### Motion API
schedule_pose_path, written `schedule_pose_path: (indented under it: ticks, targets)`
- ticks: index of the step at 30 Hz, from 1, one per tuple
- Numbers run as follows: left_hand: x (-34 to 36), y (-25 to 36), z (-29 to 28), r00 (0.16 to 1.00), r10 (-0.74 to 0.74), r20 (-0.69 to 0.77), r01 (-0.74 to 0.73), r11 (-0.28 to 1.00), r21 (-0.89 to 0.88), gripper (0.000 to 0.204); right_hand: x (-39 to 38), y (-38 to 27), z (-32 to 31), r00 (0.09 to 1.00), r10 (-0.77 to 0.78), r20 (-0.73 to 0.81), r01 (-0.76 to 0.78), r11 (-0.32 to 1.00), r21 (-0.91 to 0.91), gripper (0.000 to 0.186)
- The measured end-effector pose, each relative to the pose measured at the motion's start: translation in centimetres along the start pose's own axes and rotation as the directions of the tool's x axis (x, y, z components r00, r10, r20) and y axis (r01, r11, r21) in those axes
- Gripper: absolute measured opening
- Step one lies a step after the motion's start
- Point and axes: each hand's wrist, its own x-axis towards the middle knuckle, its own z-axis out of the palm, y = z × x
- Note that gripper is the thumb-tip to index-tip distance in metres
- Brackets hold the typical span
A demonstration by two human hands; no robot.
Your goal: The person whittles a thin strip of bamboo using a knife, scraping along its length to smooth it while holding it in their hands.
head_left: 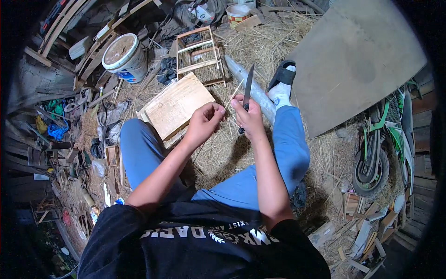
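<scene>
My right hand (249,118) is closed round the black handle of a knife (249,86), its dark blade pointing up and away from me. Left of it, my left hand (203,123) is closed in a pinch at a thin pale stick (235,92). The stick runs slantwise up to the right, just left of the blade, and passes close to the right hand's fingertips. Whether those fingertips touch it I cannot tell. Below and beyond the left hand lies a pale wooden board (179,103), resting on other wood.
Straw covers the ground. Beyond the board stands a small wooden frame (200,51), with a large white bucket (121,58) to its left. A grey pipe (251,83) lies by my sandalled foot (282,81). A big flat sheet (357,60) and a green-white motorbike (378,139) are at right.
</scene>
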Motion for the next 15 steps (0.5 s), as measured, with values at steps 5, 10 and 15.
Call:
schedule_pose_path:
  ticks: [5,10,15]
  targets:
    - [0.0,-0.5,-0.4,1.000,0.030,0.008,-0.030,0.997,0.064,0.017,0.6,1.0,0.3,1.000,-0.003,0.001,0.004,0.998,-0.068,0.016]
    - [-0.2,0.1,-0.6,1.000,-0.023,0.009,0.022,0.995,0.093,0.016,0.7,1.3,-0.3,0.998,-0.061,0.018,0.063,0.986,-0.152,0.019]
    - [-0.1,-1.1,-1.3,0.995,0.100,-0.016,-0.097,0.982,0.159,0.017,0.8,1.6,-0.5,0.979,-0.197,0.044,0.199,0.908,-0.370,0.020]
